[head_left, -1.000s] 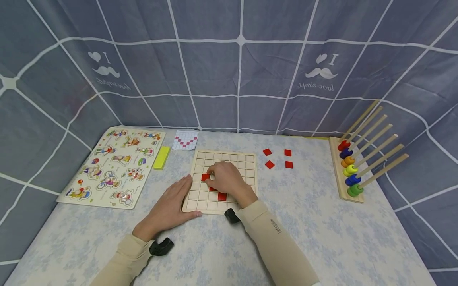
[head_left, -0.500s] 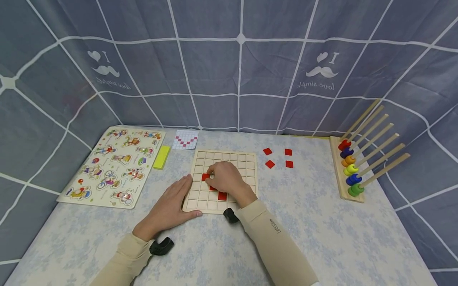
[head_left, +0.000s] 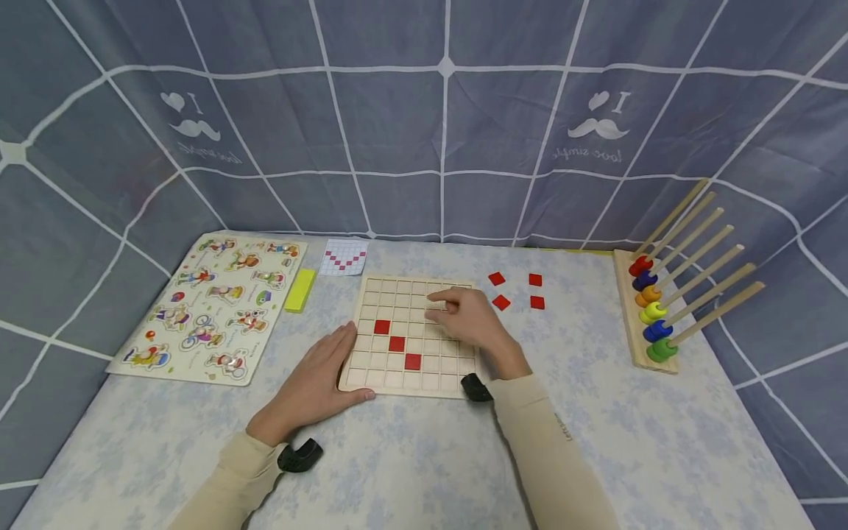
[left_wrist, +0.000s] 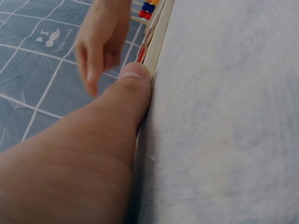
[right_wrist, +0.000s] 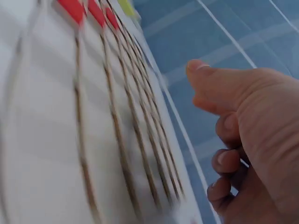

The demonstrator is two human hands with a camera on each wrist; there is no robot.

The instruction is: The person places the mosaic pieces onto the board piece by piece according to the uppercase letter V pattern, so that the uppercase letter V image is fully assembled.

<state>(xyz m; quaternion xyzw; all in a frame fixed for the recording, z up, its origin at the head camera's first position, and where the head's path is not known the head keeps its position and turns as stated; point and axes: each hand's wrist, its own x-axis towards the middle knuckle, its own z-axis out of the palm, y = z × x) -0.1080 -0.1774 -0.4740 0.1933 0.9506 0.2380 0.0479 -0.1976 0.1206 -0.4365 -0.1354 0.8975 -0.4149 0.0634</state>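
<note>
A wooden grid board (head_left: 384,380) lies on the table with three red square tiles in its cells, stepping down diagonally to a lowest red tile (head_left: 413,361). My left hand (head_left: 316,379) rests at the board's lower left corner, fingers along its left side and thumb at its front edge. In the left wrist view the thumb (left_wrist: 128,91) touches the board's edge. My right hand (head_left: 469,318) hovers over the board's right part, thumb and forefinger apart, holding nothing. In the right wrist view its other fingers (right_wrist: 228,161) are loosely bent.
Several loose red tiles (head_left: 537,302) lie right of the board. Behind it is a pattern card (head_left: 343,258); a yellow block (head_left: 300,291) and a picture puzzle board (head_left: 205,309) lie left. A peg rack (head_left: 652,361) with coloured beads stands far right.
My right hand has lifted off the tiles and moved right and slightly back, uncovering the three red tiles on the board. My left hand has stayed in place.
</note>
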